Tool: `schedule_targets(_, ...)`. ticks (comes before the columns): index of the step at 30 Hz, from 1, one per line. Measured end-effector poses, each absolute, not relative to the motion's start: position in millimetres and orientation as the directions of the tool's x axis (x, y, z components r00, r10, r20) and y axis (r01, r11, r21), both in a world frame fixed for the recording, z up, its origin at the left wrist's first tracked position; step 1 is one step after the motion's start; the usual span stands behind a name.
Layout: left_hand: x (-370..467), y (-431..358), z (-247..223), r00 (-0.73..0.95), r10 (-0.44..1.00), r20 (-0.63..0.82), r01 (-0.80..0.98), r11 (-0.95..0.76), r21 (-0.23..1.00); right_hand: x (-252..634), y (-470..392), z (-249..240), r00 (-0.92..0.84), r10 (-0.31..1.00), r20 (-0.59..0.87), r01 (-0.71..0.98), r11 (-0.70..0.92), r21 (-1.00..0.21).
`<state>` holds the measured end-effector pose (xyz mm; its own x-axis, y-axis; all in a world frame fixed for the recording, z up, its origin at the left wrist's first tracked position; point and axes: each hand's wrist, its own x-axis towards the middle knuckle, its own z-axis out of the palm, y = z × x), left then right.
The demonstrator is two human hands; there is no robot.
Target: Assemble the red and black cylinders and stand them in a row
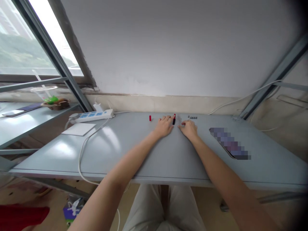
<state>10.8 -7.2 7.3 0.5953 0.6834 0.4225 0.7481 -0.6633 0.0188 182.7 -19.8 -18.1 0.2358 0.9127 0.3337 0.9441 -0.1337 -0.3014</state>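
My left hand (164, 126) rests palm down on the grey table, its fingers stretched out and apart. A small red-and-black cylinder (174, 121) is at its index fingertip, seemingly touched by it. Left of that hand a short red cylinder (150, 118) stands upright. My right hand (189, 129) has curled fingers, with thumb and index finger close together beside a cluster of thin, clear or greyish pieces (179, 120). What those fingertips hold, if anything, is too small to make out. Behind the right hand several small dark grey pieces (193, 117) sit in a row.
A phone (228, 143) lies on the table (168, 160) to the right. On the left are a white power strip (92, 116), a white flat sheet or box (79, 129) and a cable (81, 152) hanging over the front edge. A wall backs the table; metal posts flank it.
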Motion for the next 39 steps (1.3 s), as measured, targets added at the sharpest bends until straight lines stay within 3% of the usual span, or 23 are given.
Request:
schedule_targets(9,25.7,-1.4,5.8,0.482,0.785,0.388,0.823,-0.558,0.106,181.0,-15.6,-20.4,0.251,0.912,0.323,0.935,-0.142,-0.326)
schedule_targets(19,4.4,2.1,-0.3,0.169,0.893,0.418,0.760,-0.388,0.521,178.9,-14.7,-20.9,0.260,0.897,0.359,0.925,-0.125,-0.358)
schedule_targets(25,-2.8,1.3,-13.9,0.071,0.906,0.418,0.641,-0.363,0.677,177.8,-13.6,-22.3,0.270,0.885,0.380,0.919,-0.119,-0.375)
schedule_targets(32,-0.6,-0.2,-15.0,0.046,0.929,0.368,0.535,-0.334,0.776,178.1,-17.1,-19.5,0.255,0.900,0.354,0.917,-0.108,-0.384)
schedule_targets(39,-0.6,-7.6,-6.8,0.008,0.929,0.369,0.458,-0.332,0.825,172.7,-27.1,-8.2,0.162,0.928,0.336,0.955,-0.061,-0.291)
